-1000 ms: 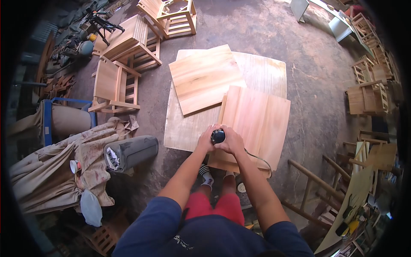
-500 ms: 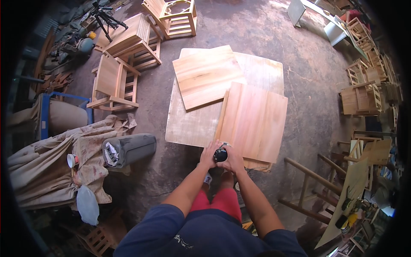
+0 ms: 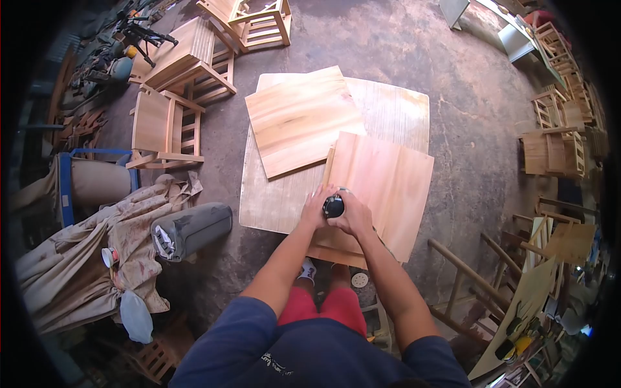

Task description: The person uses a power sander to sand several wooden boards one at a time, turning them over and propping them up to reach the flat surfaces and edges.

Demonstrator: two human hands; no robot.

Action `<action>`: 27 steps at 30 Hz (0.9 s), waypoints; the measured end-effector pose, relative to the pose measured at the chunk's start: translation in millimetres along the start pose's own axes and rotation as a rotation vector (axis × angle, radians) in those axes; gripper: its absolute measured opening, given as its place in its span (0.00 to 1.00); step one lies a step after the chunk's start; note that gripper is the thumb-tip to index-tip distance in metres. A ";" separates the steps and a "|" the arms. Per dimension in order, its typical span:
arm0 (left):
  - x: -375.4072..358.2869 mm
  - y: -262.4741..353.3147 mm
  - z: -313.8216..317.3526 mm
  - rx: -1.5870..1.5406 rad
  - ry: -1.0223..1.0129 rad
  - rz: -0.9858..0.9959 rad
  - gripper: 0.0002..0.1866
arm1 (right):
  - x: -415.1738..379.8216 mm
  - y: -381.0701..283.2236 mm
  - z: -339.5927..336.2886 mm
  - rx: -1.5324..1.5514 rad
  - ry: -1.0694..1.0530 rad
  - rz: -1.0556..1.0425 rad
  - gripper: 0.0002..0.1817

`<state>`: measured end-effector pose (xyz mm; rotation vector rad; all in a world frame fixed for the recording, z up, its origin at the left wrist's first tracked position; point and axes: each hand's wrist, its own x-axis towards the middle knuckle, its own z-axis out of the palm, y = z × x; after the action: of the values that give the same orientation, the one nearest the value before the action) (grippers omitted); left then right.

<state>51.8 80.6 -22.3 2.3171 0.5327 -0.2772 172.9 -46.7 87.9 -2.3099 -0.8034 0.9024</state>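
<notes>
Left hand (image 3: 317, 205) and right hand (image 3: 351, 216) wrapped around sander (image 3: 333, 206), one each side. Sander on near-left part of panel (image 3: 381, 184). Panel overlaps near-right corner of sheet (image 3: 278, 194); second panel (image 3: 301, 119) beyond.

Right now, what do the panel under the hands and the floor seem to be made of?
Panel: apparently bare, unfinished wood, pale pinkish with straight grain lines and a matte look. Floor: looks like rough concrete or packed earth, grey-brown, mottled and stained.

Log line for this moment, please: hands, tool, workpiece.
left hand: on sander | right hand: on sander | sander: on near wooden panel | second panel: apart, on base board
</notes>
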 end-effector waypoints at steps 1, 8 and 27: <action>13.9 -0.3 -3.6 -0.013 0.016 0.009 0.62 | 12.1 1.6 -6.6 -0.004 -0.002 -0.007 0.45; 124.5 -0.9 -36.1 0.004 0.062 -0.007 0.57 | 118.4 12.9 -57.0 -0.019 0.027 -0.039 0.43; 114.1 -26.9 -43.6 -0.012 0.104 -0.107 0.56 | 123.8 -4.0 -42.1 -0.009 0.028 -0.079 0.40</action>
<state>143.2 162.4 -47.3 2.3045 0.7098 -0.2051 276.4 30.1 66.2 -2.2767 -0.8819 0.8313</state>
